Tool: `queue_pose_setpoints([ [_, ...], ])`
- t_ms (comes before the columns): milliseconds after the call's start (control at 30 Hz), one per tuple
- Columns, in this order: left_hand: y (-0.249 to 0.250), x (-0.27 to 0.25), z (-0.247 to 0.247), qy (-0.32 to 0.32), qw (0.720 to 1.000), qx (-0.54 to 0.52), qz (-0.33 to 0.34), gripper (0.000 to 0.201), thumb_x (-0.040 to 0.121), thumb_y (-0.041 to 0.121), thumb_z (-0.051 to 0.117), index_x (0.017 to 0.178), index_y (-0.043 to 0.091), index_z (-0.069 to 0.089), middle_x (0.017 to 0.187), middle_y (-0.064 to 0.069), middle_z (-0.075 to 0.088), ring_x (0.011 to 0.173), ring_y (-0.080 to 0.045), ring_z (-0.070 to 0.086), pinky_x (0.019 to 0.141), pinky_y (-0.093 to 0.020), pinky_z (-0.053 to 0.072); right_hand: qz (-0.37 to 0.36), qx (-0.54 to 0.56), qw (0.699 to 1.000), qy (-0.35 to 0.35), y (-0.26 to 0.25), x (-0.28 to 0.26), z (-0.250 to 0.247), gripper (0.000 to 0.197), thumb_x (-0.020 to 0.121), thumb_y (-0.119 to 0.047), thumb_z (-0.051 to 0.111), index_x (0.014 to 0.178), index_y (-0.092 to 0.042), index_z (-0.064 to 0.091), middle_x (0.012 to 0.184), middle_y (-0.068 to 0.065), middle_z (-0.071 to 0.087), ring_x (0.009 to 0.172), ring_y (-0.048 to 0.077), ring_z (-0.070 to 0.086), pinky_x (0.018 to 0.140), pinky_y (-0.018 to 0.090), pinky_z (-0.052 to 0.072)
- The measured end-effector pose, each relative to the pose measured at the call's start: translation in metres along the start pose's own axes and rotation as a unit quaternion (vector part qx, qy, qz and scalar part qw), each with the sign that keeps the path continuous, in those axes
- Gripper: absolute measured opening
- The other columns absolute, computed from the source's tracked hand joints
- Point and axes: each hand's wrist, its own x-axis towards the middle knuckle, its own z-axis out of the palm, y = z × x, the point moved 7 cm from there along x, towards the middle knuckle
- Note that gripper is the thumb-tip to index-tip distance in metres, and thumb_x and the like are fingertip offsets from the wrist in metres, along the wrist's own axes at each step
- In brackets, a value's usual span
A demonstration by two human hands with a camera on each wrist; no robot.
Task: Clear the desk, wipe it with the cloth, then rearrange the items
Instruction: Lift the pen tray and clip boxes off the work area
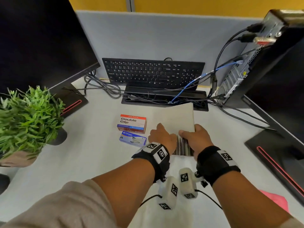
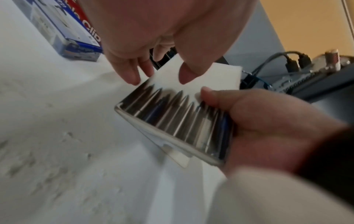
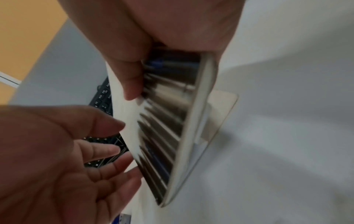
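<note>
**A:** Here, at an office desk [image 1: 82,162], we see the right hand [image 1: 199,137] clasp a pack [image 1: 176,120] of pens, thumb on its face and fingers curled behind. The pack is tilted, near edge up.

**B:** And the left hand [image 1: 162,137]?

**A:** Its fingers [image 2: 132,75] are loose and nearly straight, tips at the pack's left edge, gripping nothing. We judge it is there to steady the pack.

**B:** Why that spot?

**A:** The pack sits mid-desk, just right of the clip box [image 1: 131,123] and stapler box [image 1: 132,138]. We read that as items being grouped together. Whether its far end touches the desk, we cannot tell.

**B:** The cloth [image 1: 276,201]?

**A:** It lies at the near right, well apart from both hands. The keyboard [image 1: 153,73] stands propped at the back, which we think frees the surface.
</note>
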Motion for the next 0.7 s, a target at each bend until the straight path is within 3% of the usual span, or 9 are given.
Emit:
queue_pose_setpoints([
  [67,0.003,-0.004,-0.004,-0.014,0.996,-0.085,-0.004,0.069,0.087,0.035,0.054,0.145,0.015,0.023,0.140,-0.015,0.042,0.122,-0.031,0.050,0.089,-0.036,0.045,-0.009,0.050,0.999,-0.014,-0.007,-0.011,-0.009,0.019,0.082,-0.011,0.073,0.093,-0.019,0.060,0.101,0.011,0.071,0.095,0.030,0.069,0.088,0.048,0.057],
  [133,0.006,-0.010,-0.011,-0.033,0.985,-0.167,0.002,0.067,0.083,0.035,0.057,0.141,0.013,0.033,0.135,-0.012,0.050,0.112,-0.027,0.055,0.083,-0.031,0.045,-0.030,0.069,0.997,-0.022,-0.016,-0.021,-0.019,0.020,0.083,-0.008,0.073,0.098,-0.015,0.061,0.102,0.012,0.072,0.096,0.031,0.070,0.088,0.050,0.056],
  [200,0.006,-0.017,-0.021,-0.047,0.973,-0.223,0.026,0.037,0.084,0.032,0.058,0.114,0.012,0.051,0.108,-0.008,0.061,0.093,-0.023,0.056,0.083,-0.032,0.048,-0.050,0.077,0.995,-0.035,-0.027,-0.033,-0.025,0.025,0.082,-0.006,0.073,0.103,-0.013,0.061,0.103,0.012,0.072,0.095,0.031,0.070,0.088,0.052,0.056],
  [267,0.004,-0.029,-0.033,-0.073,0.953,-0.291,0.046,0.014,0.087,0.029,0.059,0.092,0.020,0.049,0.087,0.003,0.057,0.089,-0.022,0.057,0.084,-0.036,0.050,-0.062,0.089,0.993,-0.045,-0.037,-0.045,-0.029,0.030,0.082,-0.005,0.073,0.107,-0.014,0.060,0.106,0.010,0.072,0.096,0.029,0.071,0.088,0.051,0.057],
  [367,-0.002,-0.057,-0.053,-0.145,0.900,-0.405,0.069,0.007,0.088,0.030,0.060,0.084,0.028,0.055,0.084,0.004,0.064,0.086,-0.021,0.065,0.071,-0.035,0.052,-0.082,0.100,0.989,-0.070,-0.058,-0.071,-0.023,0.051,0.075,-0.012,0.080,0.119,-0.017,0.054,0.115,0.009,0.069,0.100,0.029,0.070,0.086,0.051,0.057],
  [433,-0.022,-0.071,-0.077,-0.160,0.884,-0.434,0.069,0.008,0.090,0.031,0.059,0.081,0.030,0.058,0.082,0.007,0.065,0.083,-0.017,0.062,0.071,-0.031,0.047,-0.100,0.117,0.982,-0.113,-0.076,-0.096,-0.002,0.049,0.078,-0.014,0.077,0.121,-0.022,0.055,0.114,0.009,0.071,0.098,0.028,0.072,0.083,0.048,0.059],
  [500,-0.057,-0.083,-0.104,-0.146,0.882,-0.443,0.064,0.009,0.092,0.033,0.056,0.088,0.028,0.062,0.085,0.008,0.065,0.085,-0.016,0.058,0.078,-0.031,0.045,-0.100,0.137,0.965,-0.199,-0.090,-0.128,0.039,0.033,0.090,-0.008,0.061,0.120,-0.022,0.060,0.112,0.008,0.073,0.099,0.029,0.071,0.083,0.046,0.059],
  [600,-0.138,-0.102,-0.150,-0.085,0.889,-0.448,0.027,0.040,0.091,0.036,0.059,0.128,0.024,0.051,0.116,0.007,0.058,0.114,-0.015,0.051,0.104,-0.033,0.038,-0.066,0.126,0.951,-0.275,-0.083,-0.175,0.111,0.032,0.095,-0.005,0.052,0.124,-0.014,0.061,0.116,0.011,0.072,0.106,0.033,0.068,0.096,0.052,0.050],
  [700,-0.239,-0.126,-0.182,-0.064,0.885,-0.461,-0.036,0.050,0.080,0.036,0.071,0.124,0.017,0.055,0.113,0.003,0.066,0.114,-0.022,0.059,0.104,-0.037,0.046,-0.028,0.115,0.947,-0.298,-0.058,-0.220,0.190,0.032,0.095,0.000,0.052,0.125,-0.009,0.061,0.116,0.010,0.072,0.107,0.030,0.068,0.095,0.046,0.050],
])
